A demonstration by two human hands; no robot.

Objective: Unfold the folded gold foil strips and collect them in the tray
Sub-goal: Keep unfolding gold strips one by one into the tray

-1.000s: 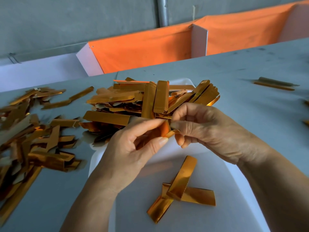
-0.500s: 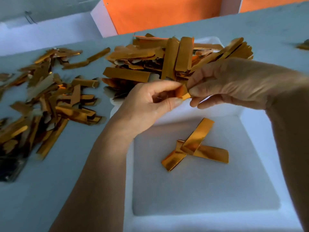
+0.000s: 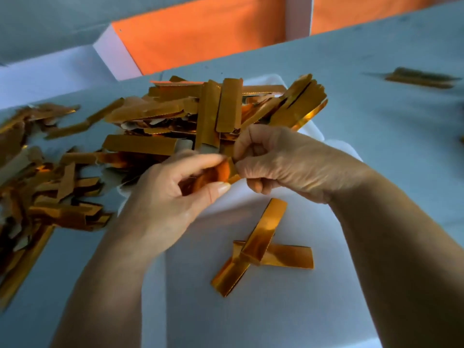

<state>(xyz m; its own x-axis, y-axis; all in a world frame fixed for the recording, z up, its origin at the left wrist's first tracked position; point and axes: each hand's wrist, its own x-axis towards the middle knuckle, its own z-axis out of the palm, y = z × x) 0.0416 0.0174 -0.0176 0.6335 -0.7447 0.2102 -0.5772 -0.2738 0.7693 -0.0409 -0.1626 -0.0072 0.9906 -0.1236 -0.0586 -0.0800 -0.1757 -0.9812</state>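
grip: left hand (image 3: 160, 199) and right hand (image 3: 288, 164) both pinch one folded strip (image 3: 213, 175), held above the tray (image 3: 288, 320)
tray: three strips (image 3: 263, 247) crossed inside
pile (image 3: 200, 116): heaped at tray's far edge
loose strips (image 3: 45, 184): left, on table (image 3: 389, 109)

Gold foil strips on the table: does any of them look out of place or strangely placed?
Yes. A big pile of gold strips lies across the far rim of the white tray, partly spilling onto the table. Two stray strips lie alone at the far right. Both hands pinch one strip.
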